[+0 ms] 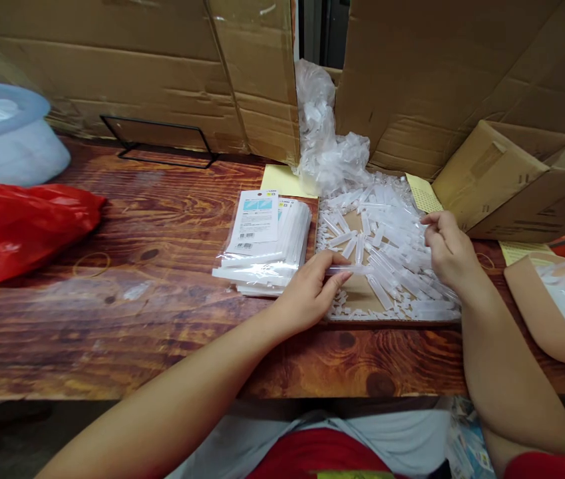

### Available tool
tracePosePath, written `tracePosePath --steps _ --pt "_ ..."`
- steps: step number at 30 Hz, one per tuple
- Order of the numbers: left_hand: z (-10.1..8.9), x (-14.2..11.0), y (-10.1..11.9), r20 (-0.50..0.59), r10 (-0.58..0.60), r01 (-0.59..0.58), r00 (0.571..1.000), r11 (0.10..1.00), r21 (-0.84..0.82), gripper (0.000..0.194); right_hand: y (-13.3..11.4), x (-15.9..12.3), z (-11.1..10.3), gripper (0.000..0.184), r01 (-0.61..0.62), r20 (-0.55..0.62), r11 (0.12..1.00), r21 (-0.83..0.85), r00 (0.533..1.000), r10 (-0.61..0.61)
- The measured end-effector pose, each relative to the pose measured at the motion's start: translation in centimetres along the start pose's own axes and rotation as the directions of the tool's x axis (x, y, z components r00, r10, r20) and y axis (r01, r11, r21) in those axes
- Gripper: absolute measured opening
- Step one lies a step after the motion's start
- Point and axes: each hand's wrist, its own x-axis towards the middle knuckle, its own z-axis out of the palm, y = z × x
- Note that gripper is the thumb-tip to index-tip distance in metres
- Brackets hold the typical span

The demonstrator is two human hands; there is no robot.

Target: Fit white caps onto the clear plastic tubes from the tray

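My left hand (309, 293) pinches a clear plastic tube (359, 269) between thumb and fingers, its end pointing right over a shallow cardboard tray (357, 291). Many small translucent plastic vials (412, 269) lie heaped in that tray, with tiny white pieces along its front and left edges. At the heap's right side is my right hand (449, 253), its fingers bent and drawn together; whatever they hold is hidden. Just left of the tray, a stack of clear packets (275, 246) with white printed cards lies close to my left hand.
A crumpled clear plastic bag (332, 146) sits behind the tray. On the right are a cardboard box (492, 179) and a tan scoop-shaped container (536, 313) of white pieces. To the left are a red bag (27, 226), a pale tub (7, 150) and a black wire stand (162, 143).
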Motion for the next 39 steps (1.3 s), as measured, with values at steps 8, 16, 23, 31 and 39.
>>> tracePosePath --steps 8,16,23,31,39 --pt "0.0 0.1 -0.4 -0.032 -0.062 0.056 0.998 0.985 -0.162 0.022 -3.5 -2.8 0.3 0.034 0.266 0.209 0.905 0.331 0.915 -0.345" --pt "0.0 0.1 -0.6 0.028 -0.077 0.081 0.997 0.942 -0.324 0.021 -3.9 -2.4 0.4 0.021 0.378 0.061 0.745 0.549 0.871 -0.487" --pt "0.0 -0.1 -0.8 0.111 -0.143 0.178 0.983 0.885 -0.430 0.030 -3.9 -2.3 0.4 0.014 0.364 0.021 0.744 0.561 0.892 -0.452" --pt "0.1 -0.3 -0.7 0.178 -0.167 0.240 0.970 0.786 -0.570 0.034 -5.0 -3.0 1.6 0.010 0.318 -0.050 0.694 0.646 0.925 -0.377" --pt "0.0 -0.2 -0.3 0.248 -0.185 0.306 0.951 0.686 -0.661 0.037 -6.0 -3.4 1.6 0.007 0.334 -0.056 0.772 0.541 0.930 -0.363"
